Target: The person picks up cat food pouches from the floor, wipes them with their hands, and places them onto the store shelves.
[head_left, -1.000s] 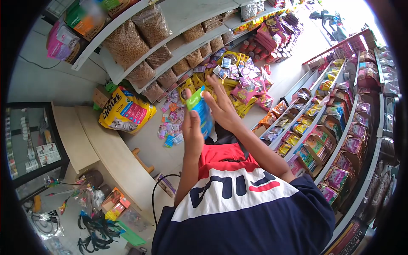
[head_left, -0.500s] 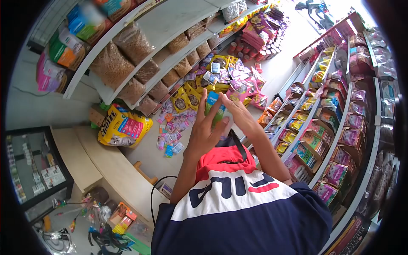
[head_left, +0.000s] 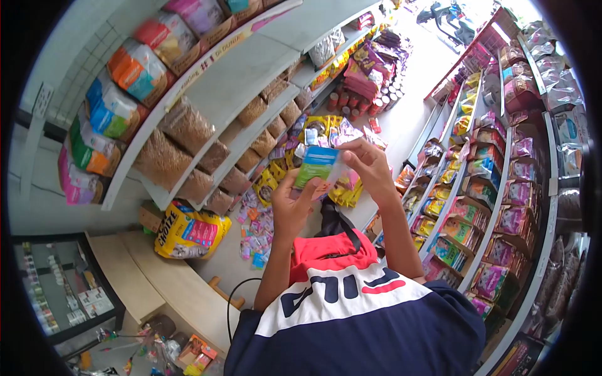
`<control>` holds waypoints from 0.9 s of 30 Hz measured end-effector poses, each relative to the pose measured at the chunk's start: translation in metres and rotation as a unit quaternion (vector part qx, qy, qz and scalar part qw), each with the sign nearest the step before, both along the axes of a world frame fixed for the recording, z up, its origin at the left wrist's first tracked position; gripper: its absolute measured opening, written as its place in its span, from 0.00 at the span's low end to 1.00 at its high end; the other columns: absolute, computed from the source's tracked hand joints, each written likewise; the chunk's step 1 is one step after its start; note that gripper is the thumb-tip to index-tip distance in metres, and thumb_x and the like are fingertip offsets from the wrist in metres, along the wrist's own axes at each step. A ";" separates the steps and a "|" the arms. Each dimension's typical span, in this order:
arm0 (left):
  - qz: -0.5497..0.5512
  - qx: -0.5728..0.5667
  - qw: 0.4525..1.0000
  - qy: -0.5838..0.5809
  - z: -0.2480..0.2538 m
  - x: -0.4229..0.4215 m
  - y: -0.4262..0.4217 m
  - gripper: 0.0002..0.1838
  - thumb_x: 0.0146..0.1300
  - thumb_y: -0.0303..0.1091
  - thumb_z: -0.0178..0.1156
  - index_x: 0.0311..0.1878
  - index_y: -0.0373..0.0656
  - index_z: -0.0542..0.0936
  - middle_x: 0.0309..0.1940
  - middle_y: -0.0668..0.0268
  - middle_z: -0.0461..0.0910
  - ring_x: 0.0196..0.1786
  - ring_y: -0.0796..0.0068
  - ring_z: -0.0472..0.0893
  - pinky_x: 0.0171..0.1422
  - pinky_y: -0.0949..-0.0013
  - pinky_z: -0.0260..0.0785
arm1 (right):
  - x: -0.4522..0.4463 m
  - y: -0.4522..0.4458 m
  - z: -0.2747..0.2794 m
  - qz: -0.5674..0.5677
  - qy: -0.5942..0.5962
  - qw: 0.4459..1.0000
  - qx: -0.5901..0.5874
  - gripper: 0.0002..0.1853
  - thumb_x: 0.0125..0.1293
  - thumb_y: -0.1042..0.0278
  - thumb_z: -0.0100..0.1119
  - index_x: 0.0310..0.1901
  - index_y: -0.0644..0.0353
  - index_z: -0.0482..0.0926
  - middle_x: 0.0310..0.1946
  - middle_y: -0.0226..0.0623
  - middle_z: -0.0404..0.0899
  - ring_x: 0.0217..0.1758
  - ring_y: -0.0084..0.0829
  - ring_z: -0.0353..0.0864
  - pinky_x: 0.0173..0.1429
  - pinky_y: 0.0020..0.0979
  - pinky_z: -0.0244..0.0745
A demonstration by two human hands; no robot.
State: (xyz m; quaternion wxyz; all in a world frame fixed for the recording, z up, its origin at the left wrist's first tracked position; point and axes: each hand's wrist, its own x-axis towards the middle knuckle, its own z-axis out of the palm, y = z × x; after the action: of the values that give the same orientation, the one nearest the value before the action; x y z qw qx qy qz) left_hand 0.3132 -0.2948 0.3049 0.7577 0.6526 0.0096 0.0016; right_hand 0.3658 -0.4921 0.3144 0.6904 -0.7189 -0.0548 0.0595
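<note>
A small blue and green pouch (head_left: pixel 318 164) with a pale edge is held up in front of my chest. My left hand (head_left: pixel 295 203) grips its lower left side, thumb on the front. At the pouch's upper right corner, my right hand (head_left: pixel 367 164) pinches the edge with thumb and finger. Beyond the hands, yellow packs (head_left: pixel 347 195) and pink packs lie in a pile on the floor. Many small purple sachets (head_left: pixel 254 229) are spread to the left of that pile.
Shelves on the left hold bags of brown kibble (head_left: pixel 164 158) and coloured packs. A yellow Choize bag (head_left: pixel 191 232) stands behind the wooden counter (head_left: pixel 150 266). Racks of pouches (head_left: pixel 467 229) line the right side. Red cans (head_left: pixel 354 105) stand farther back.
The pouch has turned and now shows its blue and green face. My right hand has moved to its upper corner, my left to its lower side. The view has shifted, showing more upper-left shelf.
</note>
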 end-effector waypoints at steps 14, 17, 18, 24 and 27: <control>-0.042 0.244 0.963 -0.106 0.013 0.166 0.000 0.19 0.67 0.32 0.64 0.60 0.39 0.78 0.47 0.60 0.83 0.53 0.67 0.82 0.62 0.67 0.71 | 0.157 -0.037 0.039 0.040 -0.049 0.988 0.138 0.13 0.79 0.57 0.47 0.43 0.59 0.67 0.30 0.38 0.82 0.34 0.28 0.87 0.34 0.25 0.81; 0.060 0.282 0.926 -0.245 0.060 0.198 0.009 0.23 0.67 0.33 0.62 0.65 0.45 0.76 0.63 0.53 0.75 0.68 0.55 0.72 0.72 0.57 0.62 | 0.213 -0.041 0.068 -0.005 -0.126 0.985 0.116 0.12 0.79 0.59 0.47 0.43 0.61 0.68 0.31 0.39 0.82 0.36 0.29 0.87 0.37 0.28 0.82; 0.110 0.355 0.885 -0.279 0.074 0.213 0.020 0.25 0.68 0.37 0.62 0.67 0.46 0.74 0.69 0.55 0.67 0.73 0.56 0.66 0.73 0.55 0.60 | 0.236 -0.039 0.081 -0.032 -0.165 0.980 0.106 0.12 0.79 0.60 0.46 0.43 0.62 0.68 0.31 0.39 0.82 0.36 0.30 0.88 0.38 0.29 0.83; 0.270 0.583 0.668 -0.376 0.098 0.317 0.098 0.29 0.69 0.44 0.60 0.72 0.57 0.69 0.78 0.57 0.55 0.78 0.53 0.57 0.76 0.48 0.53 | 0.392 0.039 0.163 -0.051 -0.327 0.941 0.075 0.13 0.78 0.61 0.48 0.46 0.65 0.69 0.30 0.39 0.81 0.36 0.32 0.86 0.39 0.30 0.81; 0.293 0.659 0.580 -0.378 0.082 0.338 0.108 0.29 0.70 0.47 0.57 0.73 0.60 0.68 0.77 0.57 0.56 0.77 0.54 0.59 0.76 0.47 0.53 | 0.440 0.086 0.166 -0.112 -0.429 0.895 0.039 0.13 0.74 0.62 0.53 0.45 0.66 0.69 0.28 0.41 0.79 0.36 0.42 0.85 0.41 0.38 0.79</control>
State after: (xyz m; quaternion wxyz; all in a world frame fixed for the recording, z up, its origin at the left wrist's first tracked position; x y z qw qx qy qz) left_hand 0.6509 -0.1866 0.3868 0.0127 0.8747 -0.0906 0.4759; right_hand 0.8062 -0.4059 0.4809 0.6290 -0.6488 -0.2674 -0.3345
